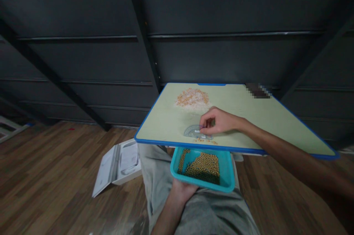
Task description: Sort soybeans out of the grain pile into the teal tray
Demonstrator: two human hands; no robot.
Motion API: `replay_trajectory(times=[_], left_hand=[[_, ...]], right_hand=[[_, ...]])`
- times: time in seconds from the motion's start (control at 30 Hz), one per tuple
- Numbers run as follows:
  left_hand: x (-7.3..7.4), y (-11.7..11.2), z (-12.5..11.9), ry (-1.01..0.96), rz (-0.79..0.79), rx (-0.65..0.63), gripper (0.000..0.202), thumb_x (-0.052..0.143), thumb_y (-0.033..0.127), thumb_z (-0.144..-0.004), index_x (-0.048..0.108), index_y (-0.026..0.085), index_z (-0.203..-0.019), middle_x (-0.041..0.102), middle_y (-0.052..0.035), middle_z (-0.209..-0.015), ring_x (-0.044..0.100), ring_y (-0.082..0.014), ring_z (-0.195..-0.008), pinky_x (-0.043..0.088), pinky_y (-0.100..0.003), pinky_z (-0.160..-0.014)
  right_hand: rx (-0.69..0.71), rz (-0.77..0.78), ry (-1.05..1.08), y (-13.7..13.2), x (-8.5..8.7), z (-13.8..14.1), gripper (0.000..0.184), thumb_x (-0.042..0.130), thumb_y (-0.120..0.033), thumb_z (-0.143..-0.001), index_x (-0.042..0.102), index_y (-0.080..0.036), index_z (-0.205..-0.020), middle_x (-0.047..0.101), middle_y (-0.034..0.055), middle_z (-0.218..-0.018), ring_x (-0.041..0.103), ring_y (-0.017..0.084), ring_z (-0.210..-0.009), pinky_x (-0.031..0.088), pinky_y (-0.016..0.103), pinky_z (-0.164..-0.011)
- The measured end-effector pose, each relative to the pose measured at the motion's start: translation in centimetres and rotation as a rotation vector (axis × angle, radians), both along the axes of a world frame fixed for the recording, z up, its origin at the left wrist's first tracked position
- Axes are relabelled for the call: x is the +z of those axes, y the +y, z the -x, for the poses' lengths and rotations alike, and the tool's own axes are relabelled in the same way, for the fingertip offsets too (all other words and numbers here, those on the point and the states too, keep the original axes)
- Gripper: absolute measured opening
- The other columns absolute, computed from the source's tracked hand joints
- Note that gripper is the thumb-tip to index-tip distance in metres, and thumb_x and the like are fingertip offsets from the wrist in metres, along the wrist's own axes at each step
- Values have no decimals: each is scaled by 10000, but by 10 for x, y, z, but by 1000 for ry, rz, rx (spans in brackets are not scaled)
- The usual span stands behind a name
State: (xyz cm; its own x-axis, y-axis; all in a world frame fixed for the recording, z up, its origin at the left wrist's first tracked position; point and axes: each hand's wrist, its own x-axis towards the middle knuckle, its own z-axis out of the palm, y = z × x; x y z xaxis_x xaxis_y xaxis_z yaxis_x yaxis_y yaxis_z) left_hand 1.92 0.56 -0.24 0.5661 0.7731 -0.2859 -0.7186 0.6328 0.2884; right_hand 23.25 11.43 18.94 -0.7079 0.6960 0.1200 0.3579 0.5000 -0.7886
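Observation:
My right hand [217, 120] is closed in a pinch on a clear plastic protractor [191, 131], which lies flat near the front edge of the table. A short row of yellow grains [205, 141], perhaps soybeans or corn, sits just in front of its straight side. Below that edge, my left hand [184, 187] grips a turquoise tray [228, 176] from underneath, its fingers mostly hidden. Round yellow-brown soybeans [204, 165] cover part of the tray's bottom. Farther back on the table rests a heap of white rice mixed with yellow grains [193, 97].
The pale yellow table [249, 117] has a blue rim. A pixelated dark object [258, 91] sits at its back right corner. An open white box [128, 159] stands on the wooden floor [63, 165] to the left. A dark panelled wall [221, 54] rises behind the table.

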Motion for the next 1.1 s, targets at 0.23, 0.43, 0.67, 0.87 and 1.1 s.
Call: replay_trajectory(times=[0.23,0.43,0.67,0.87,1.1], left_hand=[[-3,3,3,24,13,61,349,558,398,-987,777,253,-1216,842,-72,-1148,670,-337,-1303,424,-568,-1205],[-2,4,7,45,-29,33,389,581,478,-973,778,254,-1222,777,-83,-1331,608,-357,-1383,397,-587,-1227],[-22,12,22,58,-98,-7,452,495,471,-1019,793,181,-1196,800,-93,-1278,594,-348,-1398,371,-527,-1249],[-30,20,31,76,-119,63,378,499,408,-1020,832,231,-1052,843,-25,-1153,654,-314,-1329,383,-491,-1249],[-24,24,32,128,-96,79,361,605,529,-941,828,264,-1044,844,-44,-1143,663,-346,-1311,426,-518,-1230]], right_hand=[[45,47,-25,-13,3,10,156,735,-334,-865,747,-187,-814,713,2,-624,673,134,-548,526,257,-553],[-14,142,22,-9,0,7,199,765,-394,-859,751,-195,-859,730,14,-667,674,143,-558,533,275,-544],[-312,-45,180,20,13,-22,259,792,-440,-843,746,-185,-828,706,22,-706,601,136,-602,485,303,-596],[-415,-123,73,47,20,-74,281,810,-472,-792,823,-198,-853,783,67,-869,659,203,-780,494,351,-739],[-410,-72,-95,57,16,-104,314,802,-494,-764,858,-205,-873,785,60,-828,653,204,-741,474,333,-687]])
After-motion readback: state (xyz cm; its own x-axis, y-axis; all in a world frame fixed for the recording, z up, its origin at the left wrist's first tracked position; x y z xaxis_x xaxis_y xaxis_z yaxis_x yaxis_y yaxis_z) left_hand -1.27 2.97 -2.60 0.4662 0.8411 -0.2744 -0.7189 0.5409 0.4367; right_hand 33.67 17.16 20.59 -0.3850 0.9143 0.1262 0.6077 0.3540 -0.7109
